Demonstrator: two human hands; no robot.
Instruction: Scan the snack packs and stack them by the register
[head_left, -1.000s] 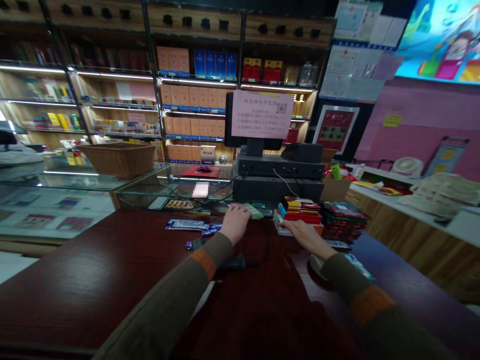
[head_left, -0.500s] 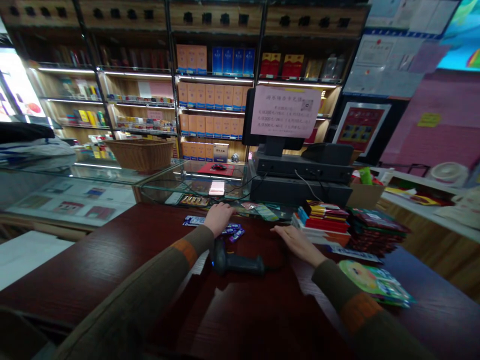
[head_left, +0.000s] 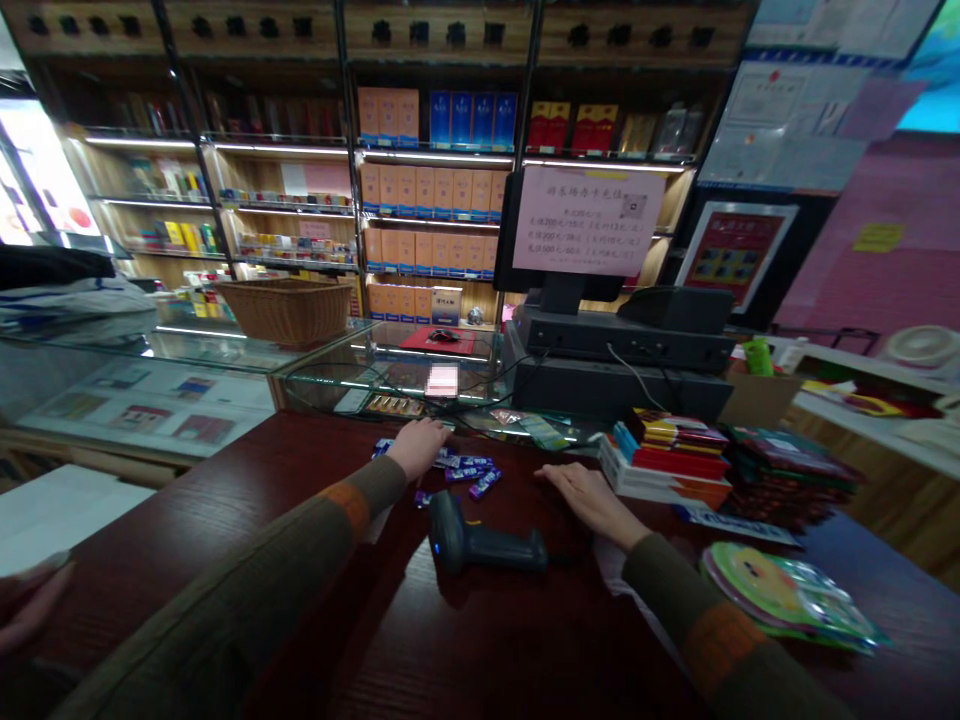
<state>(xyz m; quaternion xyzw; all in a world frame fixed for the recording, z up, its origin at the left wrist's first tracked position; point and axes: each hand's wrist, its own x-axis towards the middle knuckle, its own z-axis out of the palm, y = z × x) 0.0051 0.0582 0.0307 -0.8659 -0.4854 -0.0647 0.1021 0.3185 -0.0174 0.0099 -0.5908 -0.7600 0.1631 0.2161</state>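
My left hand [head_left: 418, 447] lies palm down over the far left of a group of small purple-and-white packets [head_left: 466, 470], its fingers stretched forward. It partly covers some packets, so its contact with them is hard to see. My right hand [head_left: 591, 498] rests on the dark wooden counter [head_left: 360, 620] with fingers extended, holding nothing. Between my forearms a black handheld barcode scanner [head_left: 487, 548] lies on its side, a small blue light on its head. One packet sits right by the scanner's head.
Right of my right hand are stacked colourful boxes [head_left: 671, 465], dark packages [head_left: 787, 475] and green round-topped packets [head_left: 787, 595]. A monitor with a pink sign [head_left: 585, 220] stands behind. A wicker basket [head_left: 289, 310] is on the glass case. Another person's hand [head_left: 34, 605] shows at the left edge.
My left hand has shifted slightly left, and more purple packets now show beside it. My right hand stays about where it was. Another person's hand has come into view at left.
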